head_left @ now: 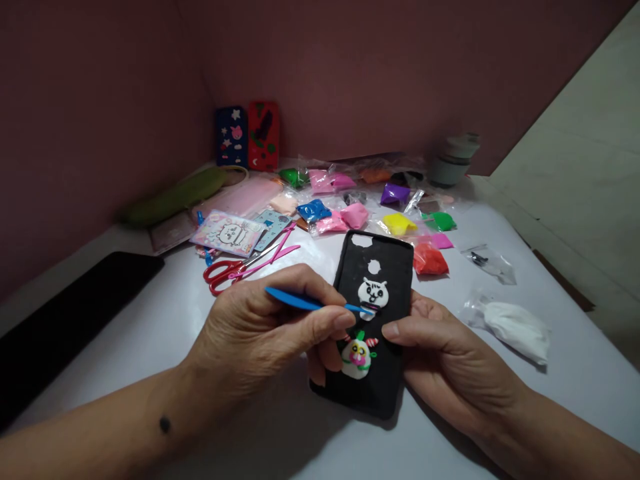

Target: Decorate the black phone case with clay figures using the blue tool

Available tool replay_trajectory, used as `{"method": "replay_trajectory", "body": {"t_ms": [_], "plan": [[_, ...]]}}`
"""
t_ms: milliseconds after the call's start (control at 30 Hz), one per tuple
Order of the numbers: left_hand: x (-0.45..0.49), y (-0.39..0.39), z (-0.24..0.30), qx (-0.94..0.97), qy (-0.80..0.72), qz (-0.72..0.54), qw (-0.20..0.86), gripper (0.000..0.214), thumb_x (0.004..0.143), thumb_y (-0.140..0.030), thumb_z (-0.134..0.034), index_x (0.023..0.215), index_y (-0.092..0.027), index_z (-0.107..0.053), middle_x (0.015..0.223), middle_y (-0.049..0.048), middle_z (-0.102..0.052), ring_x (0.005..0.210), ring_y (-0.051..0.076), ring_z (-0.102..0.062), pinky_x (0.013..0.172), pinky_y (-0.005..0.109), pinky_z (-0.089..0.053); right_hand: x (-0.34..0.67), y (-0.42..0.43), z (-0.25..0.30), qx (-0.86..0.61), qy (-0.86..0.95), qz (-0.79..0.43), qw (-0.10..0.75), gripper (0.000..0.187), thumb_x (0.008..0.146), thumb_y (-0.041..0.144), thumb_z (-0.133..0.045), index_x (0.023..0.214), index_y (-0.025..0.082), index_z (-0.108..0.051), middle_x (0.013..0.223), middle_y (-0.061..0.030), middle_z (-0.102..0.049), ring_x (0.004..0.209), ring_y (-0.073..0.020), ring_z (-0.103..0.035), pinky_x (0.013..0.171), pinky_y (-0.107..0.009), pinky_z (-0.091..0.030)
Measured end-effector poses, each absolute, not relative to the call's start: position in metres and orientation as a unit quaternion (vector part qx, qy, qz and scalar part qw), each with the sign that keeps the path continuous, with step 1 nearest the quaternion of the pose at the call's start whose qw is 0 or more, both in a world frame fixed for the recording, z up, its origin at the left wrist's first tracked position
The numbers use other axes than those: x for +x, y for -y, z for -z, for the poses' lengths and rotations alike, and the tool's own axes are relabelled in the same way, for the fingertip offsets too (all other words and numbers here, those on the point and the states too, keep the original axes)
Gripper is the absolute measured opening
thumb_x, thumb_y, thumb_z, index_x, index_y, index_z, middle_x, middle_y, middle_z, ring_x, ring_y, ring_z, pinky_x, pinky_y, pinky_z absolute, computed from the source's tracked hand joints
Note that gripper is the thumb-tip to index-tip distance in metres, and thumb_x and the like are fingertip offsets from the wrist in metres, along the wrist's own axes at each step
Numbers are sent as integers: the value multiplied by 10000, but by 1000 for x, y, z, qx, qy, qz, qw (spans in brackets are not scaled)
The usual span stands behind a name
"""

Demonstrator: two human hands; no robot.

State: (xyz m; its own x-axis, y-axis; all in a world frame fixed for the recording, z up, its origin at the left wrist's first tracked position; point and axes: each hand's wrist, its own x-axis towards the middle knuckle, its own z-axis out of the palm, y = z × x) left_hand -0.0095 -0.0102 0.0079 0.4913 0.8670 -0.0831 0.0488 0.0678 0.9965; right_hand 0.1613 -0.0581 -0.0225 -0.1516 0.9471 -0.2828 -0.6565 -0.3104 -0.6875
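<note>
The left hand comes in from the lower left of the frame, forearm slanting up toward the centre, back of the hand facing the camera. Its thumb and fingers are pinched around a thin blue tool. The tool lies nearly level, its long axis running left to right, and its tip points right onto the lower edge of a white cat-face figure.

The right hand enters from the lower right. Its thumb is pressed on the front of a black phone case and its fingers are wrapped behind the right edge, so it grips the case.

The case sits at the centre of the frame, its lower end over the white table. Its long axis runs top to bottom with a slight lean to the right, the camera holes at the upper end. A second small figure, white with pink and green, sits below the cat face.

Red scissors lie left of centre, a red clay packet is just right of the case, and a white clay bag lies at mid right
</note>
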Motion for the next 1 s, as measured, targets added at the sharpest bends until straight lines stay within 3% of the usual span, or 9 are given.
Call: {"method": "replay_trajectory", "body": {"t_ms": [1000], "plan": [[-16, 6, -12, 610, -372, -310, 627, 118, 794, -249, -681, 707, -177, -646, 502, -25, -666, 429, 108, -625, 426, 151, -529, 161, 58, 22, -352, 201, -730, 551, 346, 636, 28, -610, 948, 152, -692, 862, -63, -741, 733, -200, -666, 717, -317, -507]]}}
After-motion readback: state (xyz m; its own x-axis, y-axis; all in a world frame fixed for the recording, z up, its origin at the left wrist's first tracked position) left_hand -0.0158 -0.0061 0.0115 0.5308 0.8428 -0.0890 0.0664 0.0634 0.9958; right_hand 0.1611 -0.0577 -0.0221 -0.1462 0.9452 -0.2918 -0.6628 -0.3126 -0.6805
